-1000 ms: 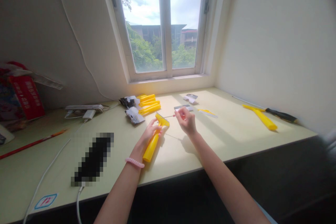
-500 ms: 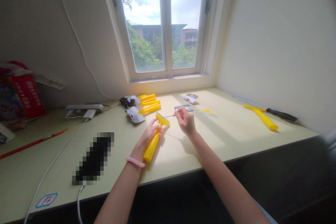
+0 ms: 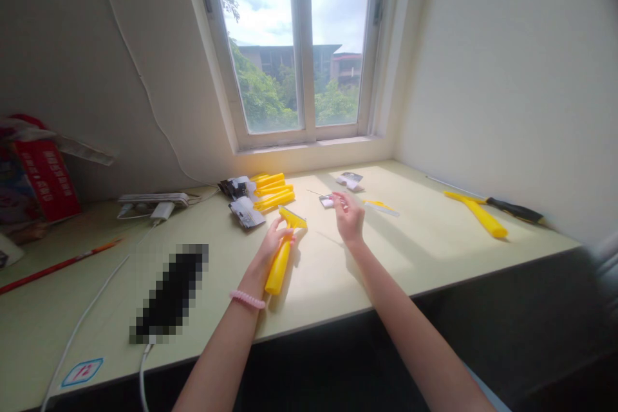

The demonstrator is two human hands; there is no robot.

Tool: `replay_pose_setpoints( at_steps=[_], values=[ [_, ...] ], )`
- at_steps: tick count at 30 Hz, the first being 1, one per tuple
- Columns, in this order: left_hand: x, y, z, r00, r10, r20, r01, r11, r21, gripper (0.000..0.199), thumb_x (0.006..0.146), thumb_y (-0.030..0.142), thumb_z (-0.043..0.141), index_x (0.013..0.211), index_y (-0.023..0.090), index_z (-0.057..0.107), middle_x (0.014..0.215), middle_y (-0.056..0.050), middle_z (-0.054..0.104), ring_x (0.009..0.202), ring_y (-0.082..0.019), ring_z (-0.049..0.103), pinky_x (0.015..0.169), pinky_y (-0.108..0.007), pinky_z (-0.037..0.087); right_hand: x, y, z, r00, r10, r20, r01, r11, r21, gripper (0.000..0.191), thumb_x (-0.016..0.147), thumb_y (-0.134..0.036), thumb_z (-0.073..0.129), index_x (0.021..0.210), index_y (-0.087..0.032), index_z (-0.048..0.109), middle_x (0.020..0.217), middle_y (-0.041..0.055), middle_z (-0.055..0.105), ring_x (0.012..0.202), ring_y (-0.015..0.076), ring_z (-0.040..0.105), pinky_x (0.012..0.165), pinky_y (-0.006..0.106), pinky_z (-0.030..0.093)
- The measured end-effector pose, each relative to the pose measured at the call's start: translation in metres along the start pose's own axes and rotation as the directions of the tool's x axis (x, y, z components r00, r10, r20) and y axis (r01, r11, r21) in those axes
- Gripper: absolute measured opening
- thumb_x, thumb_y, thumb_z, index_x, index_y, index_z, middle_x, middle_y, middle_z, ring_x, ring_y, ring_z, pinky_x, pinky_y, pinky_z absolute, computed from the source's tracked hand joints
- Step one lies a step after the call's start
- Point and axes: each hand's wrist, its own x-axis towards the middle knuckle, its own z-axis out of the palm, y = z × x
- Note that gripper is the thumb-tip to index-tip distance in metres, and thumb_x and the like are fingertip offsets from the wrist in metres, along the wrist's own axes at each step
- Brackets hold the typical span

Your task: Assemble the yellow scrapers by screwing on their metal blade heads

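The right hand (image 3: 346, 215) has drawn away from the yellow plastic scraper (image 3: 280, 268), its grip pinched on a thin metal pin (image 3: 316, 194) above a small card (image 3: 327, 202); the left hand (image 3: 271, 246) stays clamped around the scraper's handle.

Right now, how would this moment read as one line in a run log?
Left hand: grips yellow plastic scraper | right hand: holds thin metal pin | nearby: yellow scraper handles on desk

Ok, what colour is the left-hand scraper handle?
The scraper handle is bright yellow, in the head view.
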Motion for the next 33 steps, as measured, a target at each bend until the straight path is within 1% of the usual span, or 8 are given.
replay_pose_setpoints(
  at_steps=[5, 9, 12, 15, 19, 27, 30, 33],
  values=[
    [0.007, 0.002, 0.001, 0.985, 0.115, -0.130, -0.135, 0.979, -0.153, 0.048, 0.071, 0.007, 0.056, 0.116, 0.022, 0.049, 0.094, -0.002, 0.062, 0.063, -0.009, 0.059, 0.059, -0.020, 0.053, -0.001, 0.014, 0.006, 0.938, 0.188, 0.292, -0.041, 0.895, -0.444, 0.025, 0.087, -0.028, 0.049, 0.086, -0.019, 0.073, 0.088, 0.0100, 0.071, 0.083, 0.0209, 0.063, 0.074, 0.030, 0.043],
    [0.007, 0.002, 0.001, 0.976, 0.154, -0.157, -0.191, 0.946, -0.261, 0.050, 0.070, 0.004, 0.057, 0.116, 0.024, 0.050, 0.098, -0.003, 0.062, 0.074, -0.011, 0.062, 0.066, -0.022, 0.055, -0.004, 0.018, 0.019, 0.904, 0.171, 0.391, 0.073, 0.840, -0.537, 0.026, 0.086, -0.031, 0.051, 0.082, -0.019, 0.073, 0.087, 0.0112, 0.069, 0.091, 0.0229, 0.059, 0.080, 0.030, 0.041],
    [0.010, 0.001, -0.003, 0.975, 0.162, -0.153, -0.204, 0.928, -0.312, 0.052, 0.071, 0.004, 0.056, 0.118, 0.024, 0.050, 0.099, -0.003, 0.063, 0.081, -0.013, 0.064, 0.068, -0.022, 0.055, 0.005, 0.027, 0.024, 0.948, 0.155, 0.280, 0.022, 0.842, -0.539, 0.032, 0.088, -0.035, 0.046, 0.096, -0.018, 0.071, 0.107, 0.0121, 0.066, 0.106, 0.0248, 0.053, 0.092, 0.033, 0.038],
    [0.013, -0.001, -0.005, 0.978, 0.120, -0.172, -0.173, 0.925, -0.339, 0.056, 0.071, 0.002, 0.054, 0.123, 0.024, 0.049, 0.096, -0.004, 0.063, 0.078, -0.012, 0.064, 0.066, -0.020, 0.054, 0.020, 0.043, 0.021, 0.966, 0.242, 0.087, -0.130, 0.752, -0.646, 0.041, 0.089, -0.033, 0.043, 0.121, -0.017, 0.060, 0.134, 0.0152, 0.049, 0.124, 0.0292, 0.039, 0.099, 0.039, 0.033],
    [0.013, 0.000, -0.005, 0.973, 0.107, -0.206, -0.176, 0.919, -0.353, 0.064, 0.072, 0.002, 0.053, 0.130, 0.025, 0.042, 0.101, -0.005, 0.064, 0.084, -0.015, 0.066, 0.068, -0.023, 0.054, 0.039, 0.062, 0.012, 0.923, 0.363, 0.128, -0.160, 0.665, -0.729, 0.059, 0.091, -0.043, 0.038, 0.142, -0.013, 0.037, 0.137, 0.0182, 0.045, 0.130, 0.0324, 0.033, 0.103, 0.043, 0.029],
    [0.011, 0.001, -0.006, 0.971, 0.168, -0.169, -0.213, 0.930, -0.299, 0.069, 0.072, 0.006, 0.053, 0.136, 0.026, 0.036, 0.103, -0.007, 0.065, 0.095, -0.022, 0.066, 0.076, -0.031, 0.054, 0.055, 0.072, 0.009, 0.901, 0.390, 0.189, -0.136, 0.669, -0.731, 0.053, 0.088, -0.036, 0.049, 0.135, -0.012, 0.043, 0.126, 0.0177, 0.056, 0.120, 0.0291, 0.047, 0.098, 0.039, 0.034],
    [0.009, 0.001, -0.005, 0.967, 0.170, -0.189, -0.217, 0.941, -0.261, 0.067, 0.073, 0.008, 0.055, 0.135, 0.026, 0.038, 0.106, -0.007, 0.064, 0.095, -0.021, 0.066, 0.074, -0.029, 0.054, 0.057, 0.076, 0.008, 0.913, 0.385, 0.137, -0.191, 0.698, -0.690, 0.053, 0.081, -0.034, 0.060, 0.129, -0.015, 0.048, 0.123, 0.0164, 0.058, 0.118, 0.0282, 0.050, 0.098, 0.039, 0.036],
    [0.007, 0.001, -0.004, 0.966, 0.183, -0.185, -0.226, 0.940, -0.255, 0.060, 0.075, 0.012, 0.056, 0.133, 0.025, 0.043, 0.111, -0.007, 0.063, 0.096, -0.020, 0.066, 0.075, -0.028, 0.054, 0.057, 0.082, 0.007, 0.921, 0.388, 0.042, -0.314, 0.802, -0.508, 0.056, 0.073, -0.031, 0.065, 0.125, -0.017, 0.049, 0.123, 0.0146, 0.057, 0.117, 0.0268, 0.051, 0.097, 0.037, 0.038]
  ],
)
